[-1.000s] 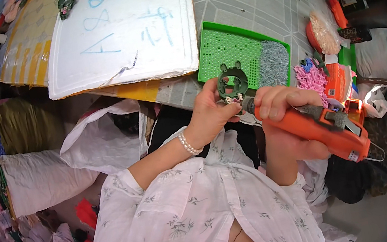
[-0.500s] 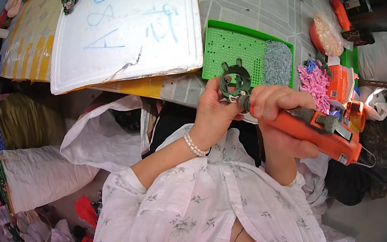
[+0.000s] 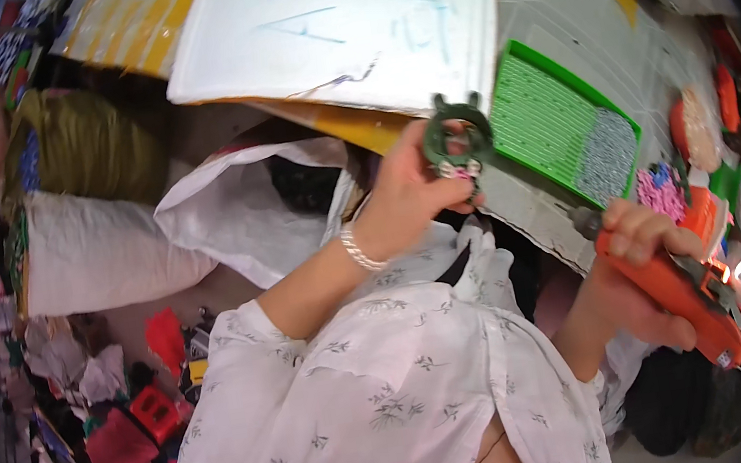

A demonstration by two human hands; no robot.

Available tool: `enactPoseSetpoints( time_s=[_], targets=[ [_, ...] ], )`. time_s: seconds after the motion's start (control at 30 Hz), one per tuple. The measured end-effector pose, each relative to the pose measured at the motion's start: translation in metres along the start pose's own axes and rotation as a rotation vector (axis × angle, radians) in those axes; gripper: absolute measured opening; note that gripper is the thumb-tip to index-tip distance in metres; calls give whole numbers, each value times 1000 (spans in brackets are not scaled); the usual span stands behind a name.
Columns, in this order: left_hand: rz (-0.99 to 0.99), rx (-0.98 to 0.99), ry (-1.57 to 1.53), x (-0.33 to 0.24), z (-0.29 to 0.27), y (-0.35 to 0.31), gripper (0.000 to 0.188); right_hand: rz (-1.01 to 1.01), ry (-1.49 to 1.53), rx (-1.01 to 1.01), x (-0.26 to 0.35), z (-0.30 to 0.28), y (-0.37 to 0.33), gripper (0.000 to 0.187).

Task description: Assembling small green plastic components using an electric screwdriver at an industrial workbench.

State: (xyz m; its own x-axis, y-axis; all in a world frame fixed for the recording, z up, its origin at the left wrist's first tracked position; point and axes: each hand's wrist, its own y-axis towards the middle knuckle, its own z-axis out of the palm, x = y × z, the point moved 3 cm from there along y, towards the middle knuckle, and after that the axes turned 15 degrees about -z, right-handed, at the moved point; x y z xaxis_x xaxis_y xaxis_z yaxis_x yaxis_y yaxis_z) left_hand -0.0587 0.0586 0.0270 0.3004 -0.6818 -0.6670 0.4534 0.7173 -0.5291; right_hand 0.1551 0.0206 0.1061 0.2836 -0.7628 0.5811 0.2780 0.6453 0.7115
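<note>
My left hand (image 3: pixel 403 190), with a pearl bracelet at the wrist, grips a dark green ring-shaped plastic piece (image 3: pixel 480 133) with two small ears on top. Small pale and pink bits show at its lower edge, beside my thumb. At the right, my right hand (image 3: pixel 638 292) is wrapped round an orange electric screwdriver (image 3: pixel 711 315). Its grey nose (image 3: pixel 586 219) points up and left, apart from the green piece. A wire loop sticks out of the tool's tail end.
A green tray (image 3: pixel 515 66) on the table holds a heap of small grey-blue pieces (image 3: pixel 608 153). Beyond my left hand lies a white foam board (image 3: pixel 341 35). Pink pieces (image 3: pixel 662 193) are piled at the right. White sacks (image 3: pixel 105 252) stand at the left.
My right hand has drawn the screwdriver away from the green piece, to the right and down. My left hand still holds the piece. The whole view has shifted and turned.
</note>
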Motion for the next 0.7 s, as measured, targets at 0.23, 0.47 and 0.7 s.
enactPoseSetpoints(
  time_s=[0.23,0.47,0.7],
  targets=[
    [219,-368,1,-47,-119,-73,43,89,8,31,-3,-23,-7,85],
    [-143,-563,367,9,-227,-94,43,129,39,80,-12,-16,-13,83],
    [-495,-629,129,125,-324,-21,34,192,42,84,-15,-16,-15,83]
  ],
)
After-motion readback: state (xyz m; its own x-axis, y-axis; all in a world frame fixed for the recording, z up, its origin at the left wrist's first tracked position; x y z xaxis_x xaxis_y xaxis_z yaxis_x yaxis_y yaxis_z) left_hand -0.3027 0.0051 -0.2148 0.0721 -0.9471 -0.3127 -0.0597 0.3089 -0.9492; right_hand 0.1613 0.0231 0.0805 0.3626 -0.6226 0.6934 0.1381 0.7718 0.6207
